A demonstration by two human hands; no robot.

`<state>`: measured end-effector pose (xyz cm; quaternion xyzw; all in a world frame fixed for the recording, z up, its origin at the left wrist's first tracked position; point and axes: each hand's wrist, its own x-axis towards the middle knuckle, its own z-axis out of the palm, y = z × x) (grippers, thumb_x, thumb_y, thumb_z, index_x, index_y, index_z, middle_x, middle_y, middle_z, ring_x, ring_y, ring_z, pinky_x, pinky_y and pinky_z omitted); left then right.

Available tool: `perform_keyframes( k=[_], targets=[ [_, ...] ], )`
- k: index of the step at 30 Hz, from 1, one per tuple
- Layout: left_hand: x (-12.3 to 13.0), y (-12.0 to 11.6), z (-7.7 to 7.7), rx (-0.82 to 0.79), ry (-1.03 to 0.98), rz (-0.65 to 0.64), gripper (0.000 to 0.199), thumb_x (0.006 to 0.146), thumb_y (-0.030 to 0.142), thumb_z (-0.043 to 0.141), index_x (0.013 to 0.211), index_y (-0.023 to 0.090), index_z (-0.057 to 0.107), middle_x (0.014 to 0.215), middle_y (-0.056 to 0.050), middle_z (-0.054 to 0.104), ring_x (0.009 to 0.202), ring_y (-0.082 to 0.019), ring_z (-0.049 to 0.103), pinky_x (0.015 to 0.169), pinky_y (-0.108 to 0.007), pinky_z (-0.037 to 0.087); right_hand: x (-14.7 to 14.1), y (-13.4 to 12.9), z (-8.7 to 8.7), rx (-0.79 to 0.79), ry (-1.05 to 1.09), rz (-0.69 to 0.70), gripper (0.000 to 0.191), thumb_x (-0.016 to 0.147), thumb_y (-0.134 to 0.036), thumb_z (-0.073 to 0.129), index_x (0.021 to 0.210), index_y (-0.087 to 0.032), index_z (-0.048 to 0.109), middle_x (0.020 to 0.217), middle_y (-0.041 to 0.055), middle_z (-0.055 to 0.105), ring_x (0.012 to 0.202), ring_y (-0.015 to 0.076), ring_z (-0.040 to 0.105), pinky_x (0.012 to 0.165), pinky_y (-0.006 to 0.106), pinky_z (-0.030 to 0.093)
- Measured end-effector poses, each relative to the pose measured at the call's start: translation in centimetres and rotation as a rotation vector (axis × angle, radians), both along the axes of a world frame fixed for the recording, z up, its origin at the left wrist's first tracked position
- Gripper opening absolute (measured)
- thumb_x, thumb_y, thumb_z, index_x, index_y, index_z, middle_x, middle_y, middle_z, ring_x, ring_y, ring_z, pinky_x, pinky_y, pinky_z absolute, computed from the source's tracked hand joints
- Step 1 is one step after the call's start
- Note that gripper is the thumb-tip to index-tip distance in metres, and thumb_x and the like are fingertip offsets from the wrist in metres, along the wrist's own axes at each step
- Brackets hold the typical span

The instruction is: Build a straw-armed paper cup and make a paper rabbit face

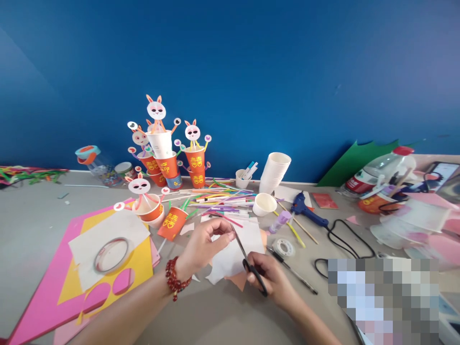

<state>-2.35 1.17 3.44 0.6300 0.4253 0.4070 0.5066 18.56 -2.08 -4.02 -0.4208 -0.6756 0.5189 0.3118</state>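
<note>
Beside the pinched left hand point(206, 242) (contents unclear), scissors point(247, 265) gripped by the right hand point(271, 277) point inward, likely for close control.

Worn on the head, the camera looks forward and slightly down from above the near side of the gray table point(201, 316), with the left hand point(206, 244) and right hand point(269, 277) close below and the blue wall point(230, 76) facing it beyond.

Bare table point(201, 318) lies nearest; paper cups point(197, 160) obstruct behind.
</note>
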Motion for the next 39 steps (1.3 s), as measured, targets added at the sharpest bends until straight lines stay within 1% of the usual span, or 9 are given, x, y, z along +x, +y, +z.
perform_keyframes(
  k=[5,10,17,21,27,34,39],
  targets=[
    [0.6,-0.3,-0.3,-0.009,-0.097,0.039,0.014,0.086,0.026,0.062,0.078,0.015,0.061,0.08,-0.002,0.06,0.077,-0.014,0.054,0.072,-0.025,0.043,-0.1,-0.1,0.1,0.007,0.014,-0.006,0.063,0.076,-0.082,0.052,0.065,-0.023,0.034,0.059,-0.0058,0.031,0.054,0.0108,0.027,0.05,0.025,0.02],
    [0.8,-0.3,-0.7,-0.061,-0.176,0.058,0.013,0.084,0.027,0.062,0.079,0.015,0.061,0.083,-0.004,0.06,0.077,-0.015,0.054,0.071,-0.026,0.043,-0.4,-0.2,0.4,-0.02,0.051,-0.003,0.063,0.075,-0.082,0.054,0.064,-0.022,0.036,0.059,-0.0054,0.034,0.054,0.0109,0.028,0.05,0.025,0.021],
    [0.8,-0.4,-0.7,-0.006,-0.095,0.055,0.012,0.086,0.025,0.06,0.08,0.015,0.062,0.086,-0.005,0.063,0.078,-0.015,0.054,0.072,-0.026,0.044,-0.7,-0.5,1.0,-0.089,0.141,0.024,0.061,0.075,-0.078,0.058,0.065,-0.022,0.039,0.057,-0.005,0.039,0.053,0.0104,0.03,0.049,0.023,0.023],
    [0.8,-0.5,-0.5,-0.012,-0.05,0.04,0.011,0.086,0.024,0.059,0.081,0.015,0.063,0.085,-0.004,0.063,0.077,-0.015,0.054,0.072,-0.025,0.044,-0.7,-0.4,1.1,-0.066,0.122,0.02,0.062,0.075,-0.08,0.057,0.065,-0.022,0.039,0.057,-0.0047,0.039,0.053,0.0107,0.03,0.049,0.024,0.023],
    [0.7,-0.5,-0.2,-0.019,-0.024,0.05,0.012,0.086,0.026,0.06,0.08,0.015,0.064,0.083,-0.004,0.063,0.076,-0.015,0.055,0.071,-0.025,0.045,-0.5,-0.4,0.9,-0.032,0.077,0.013,0.063,0.076,-0.081,0.053,0.065,-0.021,0.039,0.058,-0.0048,0.037,0.055,0.0111,0.029,0.05,0.024,0.022],
    [0.5,-0.3,-0.6,-0.008,-0.025,0.04,0.01,0.086,0.024,0.061,0.082,0.015,0.063,0.085,-0.004,0.065,0.079,-0.016,0.057,0.072,-0.025,0.045,-0.3,-0.4,0.6,-0.005,0.051,0.016,0.062,0.077,-0.081,0.051,0.065,-0.022,0.038,0.058,-0.0047,0.037,0.054,0.0111,0.03,0.05,0.025,0.023],
    [0.3,-0.4,-0.1,-0.012,0.01,0.024,0.01,0.086,0.024,0.062,0.083,0.015,0.064,0.083,-0.003,0.064,0.078,-0.015,0.057,0.071,-0.025,0.045,-0.2,-0.2,0.8,0.013,0.028,0.026,0.062,0.078,-0.082,0.05,0.065,-0.022,0.036,0.056,-0.0058,0.034,0.052,0.0106,0.029,0.049,0.024,0.021]
  ],
)
